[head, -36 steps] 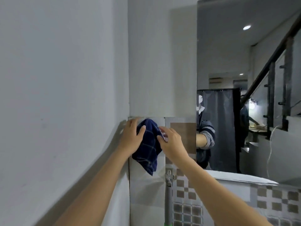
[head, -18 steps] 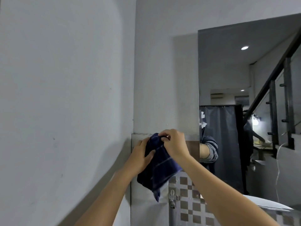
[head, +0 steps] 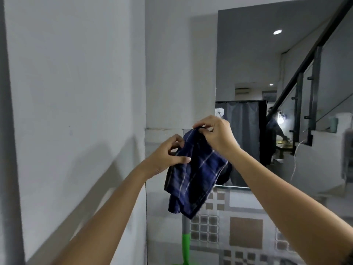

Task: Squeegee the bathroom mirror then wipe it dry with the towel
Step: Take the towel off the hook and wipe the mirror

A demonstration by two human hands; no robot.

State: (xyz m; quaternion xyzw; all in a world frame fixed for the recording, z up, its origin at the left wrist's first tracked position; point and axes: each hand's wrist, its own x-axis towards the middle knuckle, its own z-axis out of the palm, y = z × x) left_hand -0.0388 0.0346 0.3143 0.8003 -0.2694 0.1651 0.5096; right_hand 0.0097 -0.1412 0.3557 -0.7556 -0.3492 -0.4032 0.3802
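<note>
A dark blue checked towel point(head: 194, 176) hangs in the air in front of the wall, held by both hands. My left hand point(head: 166, 155) pinches its left edge. My right hand point(head: 215, 134) grips its top corner, a little higher. The large mirror point(head: 267, 60) is fixed to the wall at the right, just behind my right hand, and reflects a staircase, a dark curtain and a person. A grey and green pole point(head: 185, 240), possibly the squeegee handle, stands upright below the towel; its head is hidden.
A plain white wall point(head: 76, 92) runs close along the left. Below the mirror the wall carries grey and brown patterned tiles point(head: 246, 232). A white wall section point(head: 181, 64) separates the corner from the mirror's left edge.
The towel has come off the wall tiles and now hangs spread between both hands. My right hand rose to the top corner. The view has tilted so more of the mirror shows.
</note>
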